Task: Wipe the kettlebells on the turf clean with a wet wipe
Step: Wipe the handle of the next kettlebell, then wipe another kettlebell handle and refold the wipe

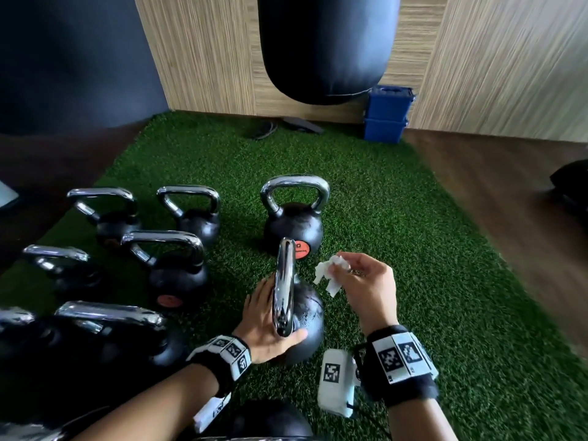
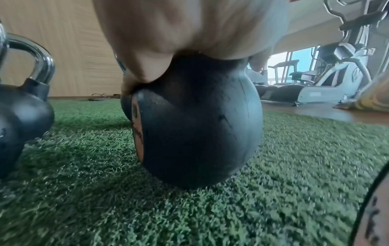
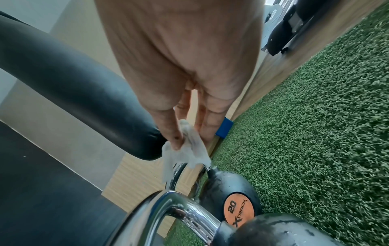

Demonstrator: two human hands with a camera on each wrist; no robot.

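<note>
A black kettlebell (image 1: 307,316) with a chrome handle (image 1: 284,281) stands on the green turf (image 1: 413,249) just in front of me. My left hand (image 1: 262,316) rests against its left side with straight fingers, the thumb lying across the ball; in the left wrist view the palm (image 2: 168,33) sits on top of the ball (image 2: 195,124). My right hand (image 1: 353,275) hovers just right of the handle and pinches a crumpled white wet wipe (image 1: 329,273), also seen hanging from the fingers (image 3: 185,149). Behind stands a kettlebell marked 20 (image 1: 294,224), orange label (image 3: 238,209).
Several more chrome-handled kettlebells (image 1: 165,259) crowd the turf's left side, and another (image 1: 270,418) lies at the bottom edge. A black punching bag (image 1: 327,46) hangs ahead, with blue boxes (image 1: 386,114) by the wooden wall. Wood floor (image 1: 509,202) borders the turf on the right.
</note>
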